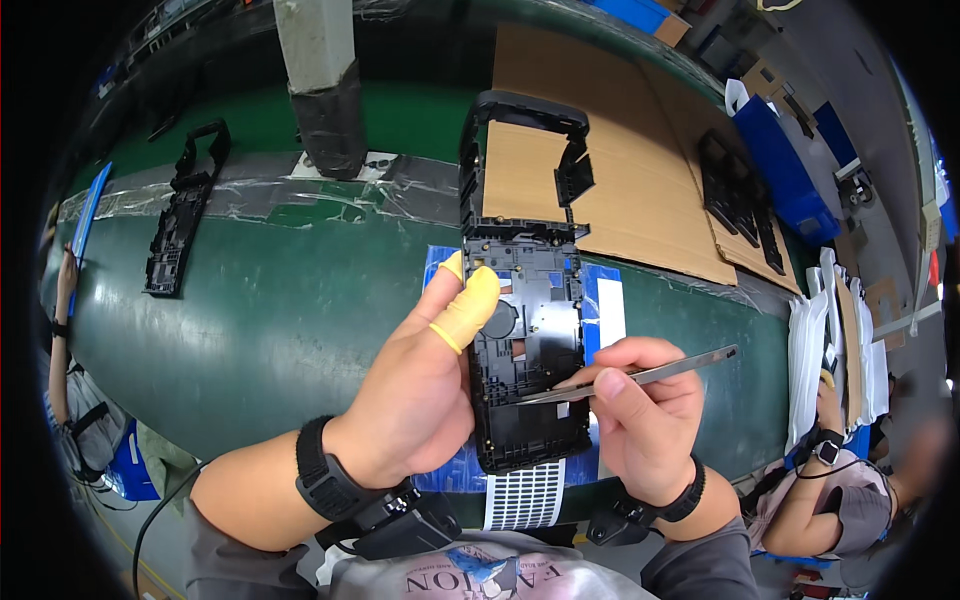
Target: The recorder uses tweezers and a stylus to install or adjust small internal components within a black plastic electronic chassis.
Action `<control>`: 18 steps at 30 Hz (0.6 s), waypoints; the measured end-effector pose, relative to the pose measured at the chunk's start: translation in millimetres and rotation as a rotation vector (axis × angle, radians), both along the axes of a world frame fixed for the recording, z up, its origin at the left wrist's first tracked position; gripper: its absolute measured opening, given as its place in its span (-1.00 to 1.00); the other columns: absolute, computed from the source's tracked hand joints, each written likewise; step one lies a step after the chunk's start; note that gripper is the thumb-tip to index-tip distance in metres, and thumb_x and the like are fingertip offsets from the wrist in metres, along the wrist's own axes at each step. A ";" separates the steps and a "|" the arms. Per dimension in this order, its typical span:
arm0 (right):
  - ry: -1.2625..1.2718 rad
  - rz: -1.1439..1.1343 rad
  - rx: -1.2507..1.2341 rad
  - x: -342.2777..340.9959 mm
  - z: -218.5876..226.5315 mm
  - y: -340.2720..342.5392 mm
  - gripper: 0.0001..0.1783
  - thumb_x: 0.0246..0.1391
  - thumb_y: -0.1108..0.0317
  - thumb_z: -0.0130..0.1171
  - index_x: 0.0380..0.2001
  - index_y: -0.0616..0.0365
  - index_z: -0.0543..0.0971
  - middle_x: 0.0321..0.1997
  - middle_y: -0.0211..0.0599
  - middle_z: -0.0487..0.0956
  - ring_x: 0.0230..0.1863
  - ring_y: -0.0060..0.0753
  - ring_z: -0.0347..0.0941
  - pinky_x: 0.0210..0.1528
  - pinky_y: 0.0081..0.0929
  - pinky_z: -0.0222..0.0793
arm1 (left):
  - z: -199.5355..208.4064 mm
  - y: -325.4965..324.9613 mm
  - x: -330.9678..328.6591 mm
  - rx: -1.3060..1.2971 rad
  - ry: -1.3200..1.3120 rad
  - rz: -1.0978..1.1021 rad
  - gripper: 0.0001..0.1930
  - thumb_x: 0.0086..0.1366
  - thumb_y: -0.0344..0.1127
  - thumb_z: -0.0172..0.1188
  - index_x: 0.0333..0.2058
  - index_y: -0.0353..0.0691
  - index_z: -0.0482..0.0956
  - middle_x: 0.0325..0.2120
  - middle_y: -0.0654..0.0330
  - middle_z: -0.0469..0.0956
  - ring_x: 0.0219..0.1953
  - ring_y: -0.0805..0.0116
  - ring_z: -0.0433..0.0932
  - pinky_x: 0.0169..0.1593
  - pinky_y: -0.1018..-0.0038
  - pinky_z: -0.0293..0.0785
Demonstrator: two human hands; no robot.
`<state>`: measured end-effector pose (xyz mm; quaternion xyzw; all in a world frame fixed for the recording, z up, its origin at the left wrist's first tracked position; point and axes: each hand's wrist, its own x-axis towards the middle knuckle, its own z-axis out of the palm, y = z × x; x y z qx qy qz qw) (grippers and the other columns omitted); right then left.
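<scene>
A long black plastic housing (545, 325) with an open frame at its far end is tilted up in front of me. My left hand (405, 405) is closed on its left side, with yellow finger cots (470, 310) on the thumb and a finger. My right hand (650, 430) pinches metal tweezers (690, 366). Their tips reach over the housing's lower part; whether they touch it or hold anything is too small to tell. A small pale piece shows on the housing near the tips. Below lies a white sheet with rows of small black stickers (525, 497).
A blue board (450, 472) lies under the housing. Cardboard (640, 190) covers the far right, with more black housings (740, 205) on it. Another black housing (185, 220) lies at left beyond a grey post (325, 90). People sit at both sides; white sheets (810, 340) stand at right.
</scene>
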<state>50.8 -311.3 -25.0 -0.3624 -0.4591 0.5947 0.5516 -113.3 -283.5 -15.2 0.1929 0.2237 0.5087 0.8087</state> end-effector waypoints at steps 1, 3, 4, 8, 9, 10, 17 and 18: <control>-0.002 0.004 -0.003 -0.3 -0.4 -0.1 -0.81 -0.09 0.57 0.03 -0.32 0.35 0.41 -0.47 -0.23 0.50 -0.58 -0.72 0.31 -0.59 -0.83 0.16 | 0.1 -0.7 0.1 0.009 -0.002 0.005 -0.68 0.26 -0.25 -0.22 -0.02 -0.16 0.13 -0.16 0.21 0.31 -0.15 0.43 0.36 -0.11 0.47 0.34; 0.011 0.024 0.010 -0.8 -1.5 0.6 -0.81 -0.08 0.57 0.03 -0.32 0.36 0.41 -0.45 -0.21 0.51 -0.52 -0.69 0.36 -0.57 -0.83 0.18 | -0.1 -0.9 0.4 0.014 -0.011 0.009 -0.68 0.26 -0.26 -0.23 -0.02 -0.15 0.13 -0.16 0.21 0.31 -0.15 0.43 0.36 -0.11 0.47 0.34; 0.010 0.026 0.009 -0.6 -1.7 0.8 -0.81 -0.08 0.57 0.03 -0.32 0.36 0.41 -0.45 -0.21 0.51 -0.52 -0.69 0.36 -0.57 -0.83 0.18 | 0.0 -1.1 0.6 0.020 -0.017 0.011 -0.68 0.26 -0.27 -0.23 -0.02 -0.15 0.13 -0.16 0.22 0.31 -0.15 0.43 0.36 -0.10 0.47 0.34; 0.019 0.036 0.030 -0.1 -3.7 1.7 -0.82 -0.08 0.58 0.02 -0.32 0.36 0.41 -0.46 -0.22 0.50 -0.49 -0.66 0.38 -0.54 -0.82 0.20 | -1.0 -1.1 0.9 0.013 -0.016 0.012 -0.68 0.26 -0.27 -0.23 -0.02 -0.14 0.12 -0.16 0.22 0.31 -0.15 0.44 0.36 -0.11 0.47 0.34; 0.016 0.033 0.023 0.0 -4.1 1.9 -0.81 -0.08 0.59 0.02 -0.31 0.36 0.41 -0.46 -0.22 0.50 -0.48 -0.66 0.39 -0.53 -0.81 0.21 | -1.7 -1.2 0.9 0.016 -0.015 0.012 -0.68 0.26 -0.27 -0.22 -0.02 -0.14 0.12 -0.16 0.23 0.31 -0.15 0.44 0.36 -0.11 0.47 0.34; 0.017 0.032 0.022 -0.1 -4.3 1.7 -0.81 -0.08 0.59 0.02 -0.31 0.36 0.41 -0.46 -0.22 0.50 -0.48 -0.66 0.39 -0.53 -0.81 0.21 | -2.2 -1.2 0.9 0.018 -0.013 0.012 -0.68 0.26 -0.27 -0.22 -0.02 -0.14 0.12 -0.16 0.23 0.31 -0.15 0.44 0.36 -0.11 0.47 0.34; 0.051 0.047 0.020 1.4 -4.1 1.7 -0.82 -0.08 0.60 0.01 -0.32 0.37 0.41 -0.44 -0.22 0.49 -0.46 -0.62 0.40 -0.48 -0.79 0.24 | -2.0 -1.0 2.8 0.017 0.005 0.020 -0.68 0.25 -0.27 -0.21 -0.02 -0.14 0.12 -0.16 0.22 0.31 -0.15 0.44 0.36 -0.11 0.47 0.34; 0.058 0.055 0.018 1.6 -3.7 1.7 -0.82 -0.08 0.60 0.01 -0.32 0.37 0.41 -0.44 -0.22 0.49 -0.45 -0.61 0.40 -0.48 -0.79 0.25 | -2.7 -1.0 3.0 0.028 -0.001 0.019 -0.68 0.25 -0.27 -0.21 -0.02 -0.14 0.12 -0.15 0.22 0.31 -0.15 0.44 0.36 -0.11 0.47 0.34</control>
